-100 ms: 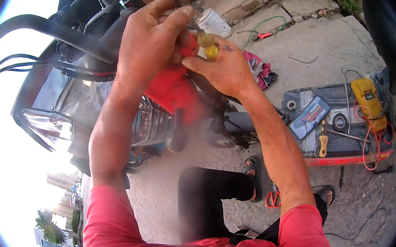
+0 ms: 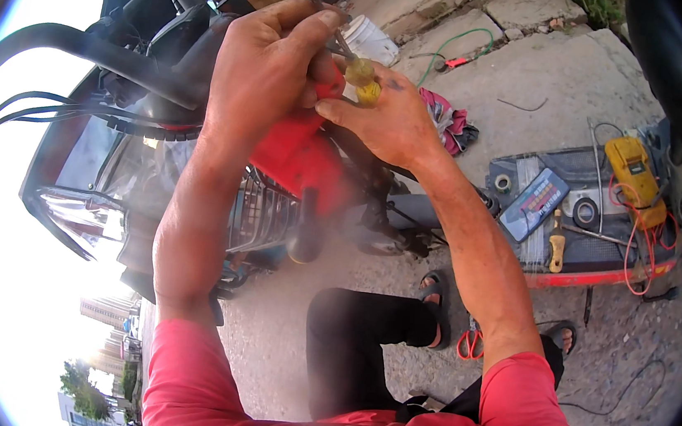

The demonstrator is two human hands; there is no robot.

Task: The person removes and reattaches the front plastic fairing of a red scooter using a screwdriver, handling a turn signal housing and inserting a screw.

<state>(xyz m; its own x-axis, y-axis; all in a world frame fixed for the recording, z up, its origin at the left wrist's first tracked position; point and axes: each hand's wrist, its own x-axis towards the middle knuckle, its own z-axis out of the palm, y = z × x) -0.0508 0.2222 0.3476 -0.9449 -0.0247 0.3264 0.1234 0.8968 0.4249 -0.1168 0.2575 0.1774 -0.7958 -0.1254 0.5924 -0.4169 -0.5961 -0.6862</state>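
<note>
My right hand (image 2: pixel 392 119) is closed round the yellow translucent handle of a screwdriver (image 2: pixel 363 77). Its thin shaft slants up and left, past the fingertips of my left hand (image 2: pixel 260 71). That hand is closed too, thumb pressed toward its curled fingers beside the shaft. What lies inside the left grip is hidden. Just below both hands is a red panel (image 2: pixel 290 156) of a vehicle, its lower end hazy in the picture. A dark handlebar grip (image 2: pixel 305 226) sticks down under the panel.
At right, a dark platform with a red edge (image 2: pixel 575 277) carries a phone (image 2: pixel 535 203), a yellow multimeter (image 2: pixel 634 173), a tape roll (image 2: pixel 585 211) and a wooden-handled tool (image 2: pixel 556 242). Black bars and cables (image 2: pixel 61 105) fill the left. A white bucket (image 2: pixel 371 41) stands beyond my hands.
The screwdriver handle has shifted very slightly right and down. My left hand has moved a touch to the right; both grips look the same.
</note>
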